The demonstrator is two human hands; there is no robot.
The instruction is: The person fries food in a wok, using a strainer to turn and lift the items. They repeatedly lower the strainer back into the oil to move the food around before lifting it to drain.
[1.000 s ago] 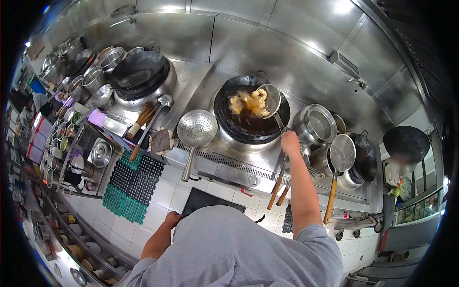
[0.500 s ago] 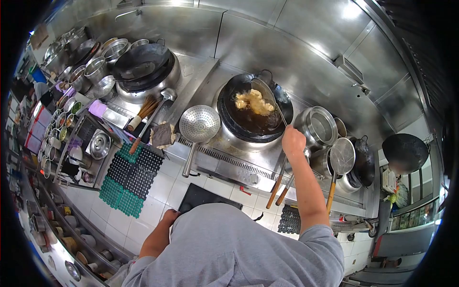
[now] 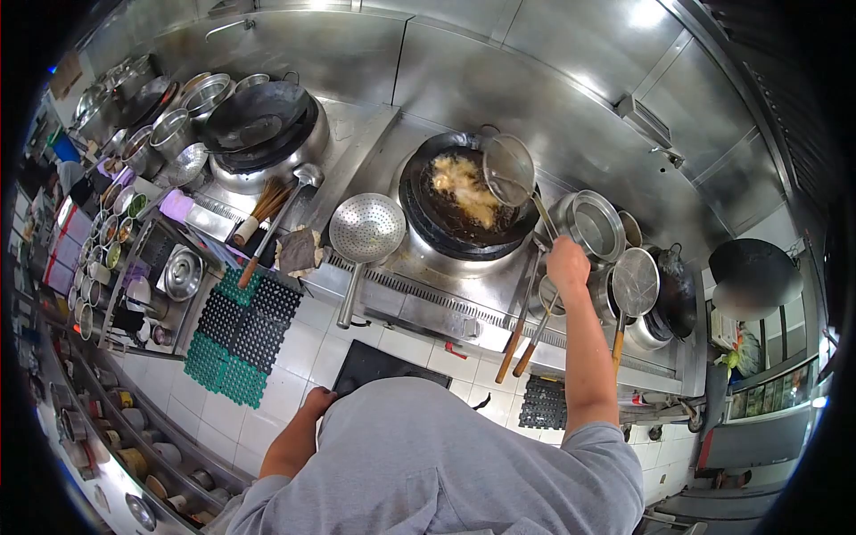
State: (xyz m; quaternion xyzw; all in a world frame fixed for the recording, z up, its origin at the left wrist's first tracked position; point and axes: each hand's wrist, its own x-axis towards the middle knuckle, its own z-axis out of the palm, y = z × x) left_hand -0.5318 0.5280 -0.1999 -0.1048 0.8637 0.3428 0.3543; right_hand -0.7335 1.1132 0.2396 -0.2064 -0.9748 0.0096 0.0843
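Note:
My right hand [image 3: 567, 263] is closed round the handle of a wire-mesh skimmer [image 3: 509, 170], whose round head is raised over the far right rim of a black wok [image 3: 426, 225]. In the wok, golden pieces of food [image 3: 465, 189] fry in bubbling dark oil. My left hand [image 3: 318, 399] hangs low beside my waist, away from the stove; the shirt partly hides it and its fingers are unclear. Left of the wok rests a perforated ladle [image 3: 366, 229] with its handle towards me.
A second wok [image 3: 257, 116] sits on the left burner, with a bamboo brush [image 3: 263, 212] and a ladle [image 3: 307, 175] in front. On the right are metal pots [image 3: 596, 226], another mesh skimmer [image 3: 635, 282] and more woks. Rubber mats [image 3: 239, 330] cover part of the floor.
The skimmer head has risen from over the food to the wok's far right rim. My right hand has shifted right and slightly down; the left has barely moved. The food looks more spread out.

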